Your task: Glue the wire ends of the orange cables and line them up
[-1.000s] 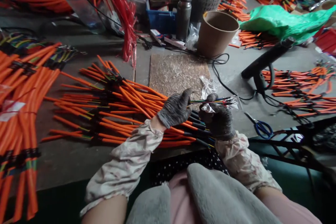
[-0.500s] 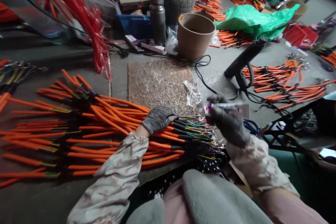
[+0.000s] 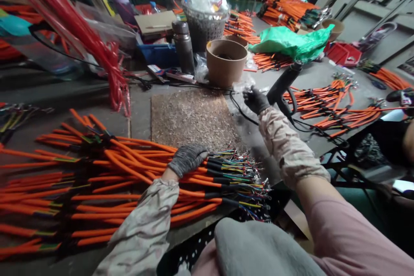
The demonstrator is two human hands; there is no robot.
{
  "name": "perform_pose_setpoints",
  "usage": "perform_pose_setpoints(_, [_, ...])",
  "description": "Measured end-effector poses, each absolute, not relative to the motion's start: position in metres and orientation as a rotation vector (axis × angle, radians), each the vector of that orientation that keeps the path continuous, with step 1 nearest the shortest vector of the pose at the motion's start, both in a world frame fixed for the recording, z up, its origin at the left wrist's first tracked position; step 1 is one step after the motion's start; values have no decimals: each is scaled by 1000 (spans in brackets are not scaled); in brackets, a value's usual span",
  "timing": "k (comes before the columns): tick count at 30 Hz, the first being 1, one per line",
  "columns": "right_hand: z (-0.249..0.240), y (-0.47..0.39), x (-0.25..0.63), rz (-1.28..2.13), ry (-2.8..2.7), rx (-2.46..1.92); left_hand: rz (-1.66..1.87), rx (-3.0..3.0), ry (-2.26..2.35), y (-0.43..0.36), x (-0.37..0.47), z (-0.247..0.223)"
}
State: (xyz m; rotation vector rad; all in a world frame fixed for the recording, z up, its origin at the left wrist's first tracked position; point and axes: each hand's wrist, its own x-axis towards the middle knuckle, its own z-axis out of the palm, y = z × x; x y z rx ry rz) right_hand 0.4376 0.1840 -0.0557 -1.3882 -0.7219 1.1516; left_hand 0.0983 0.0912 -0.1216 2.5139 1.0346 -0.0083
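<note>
Right hand (image 3: 256, 100) has swung out past the far right corner of the board (image 3: 190, 120), leaving only left hand (image 3: 188, 159) on orange cables (image 3: 129, 172); can't tell either grip.

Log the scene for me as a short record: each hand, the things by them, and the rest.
Left hand: gloved left hand on the orange cables, near their black-sleeved ends
Right hand: gloved right hand raised beside crumpled clear plastic; grip too blurred to tell
Things: cables in a loose pile, thin coloured wires fanning from the ends; littered brown board beyond
Rest: brown tub, dark bottle, black handled tool, green plastic
</note>
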Motion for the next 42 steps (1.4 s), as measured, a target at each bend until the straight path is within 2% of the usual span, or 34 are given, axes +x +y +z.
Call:
perform_pose_setpoints(3, [-53,174,434,1324,-906,-1438,-32,2541,1054,92,100,-121])
perform_pose_setpoints(6, [-72,127,402,1592,-1267,-1499,17,2538,1029,93,100,-124])
perform_pose_setpoints(8, [-84,85,380,1587,-1625,-1550,79,2515,979,95,97,-127])
perform_pose_setpoints(11, [-87,28,364,1275,-2270,-1559,211,2425,840,97,94,-131])
perform_pose_setpoints(17, [-69,-58,343,517,-2750,-1588,224,2256,692,94,96,-131])
perform_pose_setpoints(20, [-73,-84,326,188,-2853,-1638,211,2307,774,88,99,-128])
perform_pose_setpoints(22, [-79,-88,321,102,-2855,-1707,241,2322,797,85,101,-128])
perform_pose_setpoints(28, [-84,-55,338,284,-2922,-1749,239,2375,749,88,105,-135])
perform_pose_setpoints(34, [-77,-62,333,133,-2978,-1763,384,2422,796,61,98,-129])
perform_pose_setpoints(38, [-69,-67,327,83,-3044,-1839,641,2547,868,-2,33,-125])
perform_pose_setpoints(42, [-51,-42,334,211,-2892,-1644,431,2625,1301,-74,-82,-139])
